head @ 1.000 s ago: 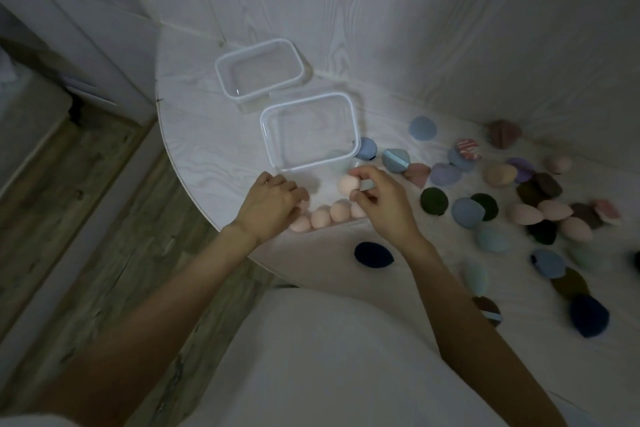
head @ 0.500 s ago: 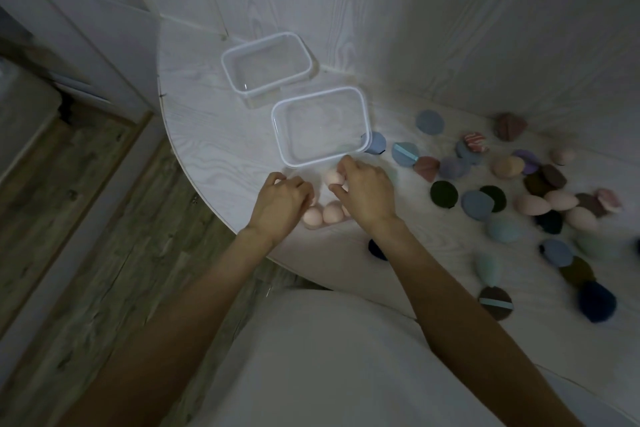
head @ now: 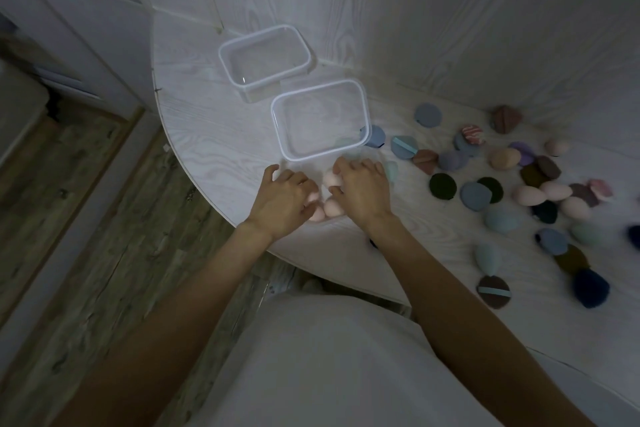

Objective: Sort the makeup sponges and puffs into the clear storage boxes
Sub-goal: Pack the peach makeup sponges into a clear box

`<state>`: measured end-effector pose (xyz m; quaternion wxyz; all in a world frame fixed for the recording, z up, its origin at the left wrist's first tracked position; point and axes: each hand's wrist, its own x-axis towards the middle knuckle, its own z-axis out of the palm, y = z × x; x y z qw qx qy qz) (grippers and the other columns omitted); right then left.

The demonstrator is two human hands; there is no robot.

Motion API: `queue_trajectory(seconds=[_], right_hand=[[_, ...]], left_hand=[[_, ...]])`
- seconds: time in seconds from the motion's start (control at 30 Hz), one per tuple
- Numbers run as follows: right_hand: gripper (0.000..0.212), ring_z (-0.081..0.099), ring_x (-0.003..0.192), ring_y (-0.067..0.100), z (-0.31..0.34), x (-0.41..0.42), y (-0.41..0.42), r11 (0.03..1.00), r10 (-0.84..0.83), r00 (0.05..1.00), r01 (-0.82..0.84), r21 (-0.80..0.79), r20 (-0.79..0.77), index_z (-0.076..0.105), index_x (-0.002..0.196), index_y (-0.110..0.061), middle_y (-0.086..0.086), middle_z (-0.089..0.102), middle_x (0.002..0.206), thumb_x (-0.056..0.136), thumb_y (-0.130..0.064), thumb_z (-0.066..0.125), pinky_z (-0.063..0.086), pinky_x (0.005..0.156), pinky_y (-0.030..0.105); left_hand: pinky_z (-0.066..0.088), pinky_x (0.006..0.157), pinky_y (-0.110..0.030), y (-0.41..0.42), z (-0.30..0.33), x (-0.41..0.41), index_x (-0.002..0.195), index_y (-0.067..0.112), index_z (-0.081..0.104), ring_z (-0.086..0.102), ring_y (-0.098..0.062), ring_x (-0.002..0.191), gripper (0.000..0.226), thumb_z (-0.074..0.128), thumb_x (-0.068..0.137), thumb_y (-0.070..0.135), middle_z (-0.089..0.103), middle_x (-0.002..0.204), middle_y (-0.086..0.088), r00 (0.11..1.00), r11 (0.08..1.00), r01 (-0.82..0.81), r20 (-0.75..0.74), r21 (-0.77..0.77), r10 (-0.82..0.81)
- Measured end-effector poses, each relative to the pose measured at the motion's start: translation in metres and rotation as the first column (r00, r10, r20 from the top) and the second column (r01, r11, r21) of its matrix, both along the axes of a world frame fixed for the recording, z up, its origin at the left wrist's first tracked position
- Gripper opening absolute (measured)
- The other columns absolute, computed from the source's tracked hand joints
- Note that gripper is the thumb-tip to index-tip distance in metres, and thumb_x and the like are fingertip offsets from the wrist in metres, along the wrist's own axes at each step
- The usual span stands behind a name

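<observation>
Two empty clear storage boxes stand on the white table: the near box (head: 277, 121) and the far box (head: 227, 61). Just in front of the near box lies a cluster of pink egg-shaped sponges (head: 333, 209). My left hand (head: 282, 199) covers the cluster's left side, fingers curled over the sponges. My right hand (head: 362, 189) closes on the right side, with one pink sponge (head: 330, 178) between thumb and fingers. Many more sponges and round puffs, such as a dark green puff (head: 442, 185) and a beige sponge (head: 504, 158), lie scattered to the right.
The table's curved edge (head: 194, 177) runs close to my left hand, with wooden floor (head: 86, 236) below. A wood-grain wall (head: 450, 28) rises behind the boxes. A teal sponge (head: 487, 257) and a brown puff (head: 493, 292) lie near my right forearm.
My right hand has brought a pink sponge leftward and down onto the cluster. Both hands have closed in around the pink sponges. The camera has shifted left.
</observation>
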<state>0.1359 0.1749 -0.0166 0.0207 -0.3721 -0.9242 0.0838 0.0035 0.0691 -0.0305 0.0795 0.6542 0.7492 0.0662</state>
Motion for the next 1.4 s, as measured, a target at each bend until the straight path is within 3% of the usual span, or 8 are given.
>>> queue_trajectory(seconds=[0.27,0.47,0.77,0.9,1.17,1.4], right_hand=[[0.03,0.053,0.094,0.025,-0.004,0.004,-0.004,0.992,0.025,1.0,-0.027,-0.123,-0.015,0.062,0.109,-0.019,0.005,0.068,0.096,0.085,-0.035,0.056,0.031,0.082,0.034],[0.021,0.055,0.09,0.025,-0.006,0.003,-0.002,0.998,-0.006,0.999,0.004,-0.06,-0.033,0.062,0.103,-0.016,0.006,0.068,0.091,0.085,-0.026,0.058,0.033,0.081,0.035],[0.02,0.053,0.091,0.022,-0.007,0.004,-0.003,0.994,0.028,0.997,-0.035,-0.102,-0.069,0.068,0.098,-0.018,0.003,0.067,0.092,0.084,-0.028,0.059,0.03,0.08,0.031],[0.031,0.052,0.098,0.024,-0.009,0.0,-0.006,0.985,0.038,0.998,-0.045,-0.17,-0.044,0.06,0.103,-0.017,0.003,0.064,0.101,0.078,-0.035,0.064,0.029,0.081,0.034],[0.029,0.056,0.092,0.025,-0.01,-0.004,-0.004,0.993,0.009,1.0,-0.009,-0.12,0.005,0.06,0.107,-0.015,0.007,0.069,0.093,0.092,-0.036,0.048,0.033,0.082,0.033],[0.032,0.053,0.1,0.025,-0.01,0.0,0.0,0.984,0.005,1.0,-0.005,-0.178,-0.001,0.058,0.111,-0.017,0.007,0.066,0.103,0.087,-0.038,0.055,0.034,0.086,0.035]], left_hand=[[0.022,0.104,-0.044,-0.004,0.001,0.001,0.103,0.016,0.066,0.055,-0.025,0.104,0.026,0.057,0.088,0.035,0.064,0.105,-0.004,0.999,1.0,-0.014,0.032,0.022,0.013],[0.039,0.085,-0.039,-0.004,0.007,0.003,0.102,0.012,0.067,0.057,-0.029,0.097,0.023,0.063,0.083,0.025,0.065,0.102,-0.008,0.998,0.999,-0.018,0.068,0.042,0.015],[0.04,0.084,-0.038,-0.004,0.006,0.004,0.103,0.01,0.066,0.055,-0.028,0.1,0.026,0.062,0.084,0.028,0.064,0.104,-0.008,0.998,0.999,-0.022,0.068,0.037,0.019],[0.04,0.084,-0.038,-0.004,0.007,0.005,0.103,0.011,0.066,0.055,-0.028,0.101,0.025,0.061,0.084,0.027,0.064,0.104,-0.008,0.996,0.999,-0.029,0.084,0.032,0.027],[0.039,0.085,-0.038,-0.005,0.008,0.005,0.104,0.012,0.066,0.055,-0.027,0.102,0.026,0.062,0.084,0.029,0.065,0.105,-0.007,0.996,0.999,-0.037,0.086,0.011,0.036],[0.038,0.086,-0.036,-0.004,0.009,0.006,0.107,0.012,0.065,0.054,-0.027,0.102,0.026,0.06,0.086,0.025,0.063,0.107,-0.007,0.991,0.999,-0.054,0.122,0.005,0.053]])
